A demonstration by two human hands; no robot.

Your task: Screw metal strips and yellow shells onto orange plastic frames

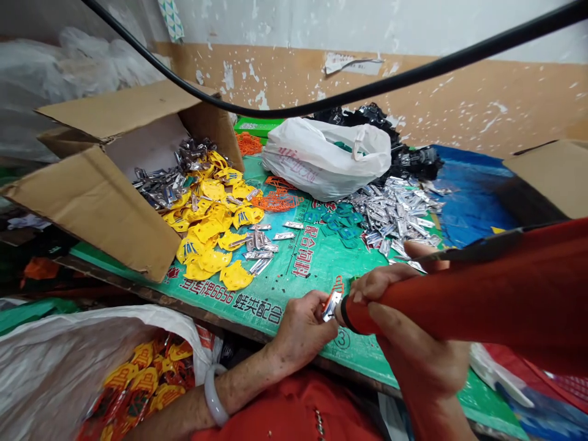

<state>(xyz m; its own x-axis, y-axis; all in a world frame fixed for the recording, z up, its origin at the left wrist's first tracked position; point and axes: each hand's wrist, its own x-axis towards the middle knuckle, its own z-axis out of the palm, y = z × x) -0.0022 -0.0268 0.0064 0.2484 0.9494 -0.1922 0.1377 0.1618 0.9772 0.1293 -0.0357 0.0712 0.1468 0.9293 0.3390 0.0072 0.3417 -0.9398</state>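
Observation:
My left hand [301, 334], with a pale bangle on its wrist, pinches a small orange and silver plastic piece [331, 304] over the front of the table. My right hand [420, 340] is wrapped round a thick red cylindrical tool [441, 303] with a black ring near its end. The pale tip of the tool meets the piece; whether they touch firmly I cannot make out. Beyond my hands lie teal plastic pieces [342, 226] and a heap of silver pieces [399, 211]. Yellow plastic pieces [214, 229] spread across the table's left side.
An open cardboard box [87, 202] lies tipped at the left, spilling silver pieces. Behind are a white plastic bag [316, 156], orange pieces [278, 201] and black parts [413, 162]. A sack [151, 324] of yellow and red pieces sits below. A black cable [275, 113] crosses overhead.

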